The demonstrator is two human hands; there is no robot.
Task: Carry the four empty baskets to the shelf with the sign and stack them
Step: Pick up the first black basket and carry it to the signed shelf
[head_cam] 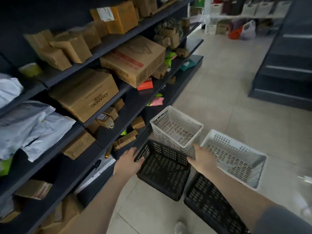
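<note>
Several empty perforated baskets sit on the tiled floor beside a dark shelf unit. A black basket [163, 168] lies nearest the shelf, with my left hand [129, 162] on its left rim and my right hand [201, 159] on its right rim. Behind it stands a white basket [176, 126]. A second white basket [234, 157] lies to the right, tilted. Another black basket [211, 205] sits under my right forearm, partly hidden. No sign is visible.
The dark shelf unit [108, 105] on the left holds cardboard boxes [84, 94] and white parcels [33, 125]. Another dark shelf unit [287, 65] stands at the right. A white rack with bags [241, 16] is at the far end. My shoe [180, 227] shows below.
</note>
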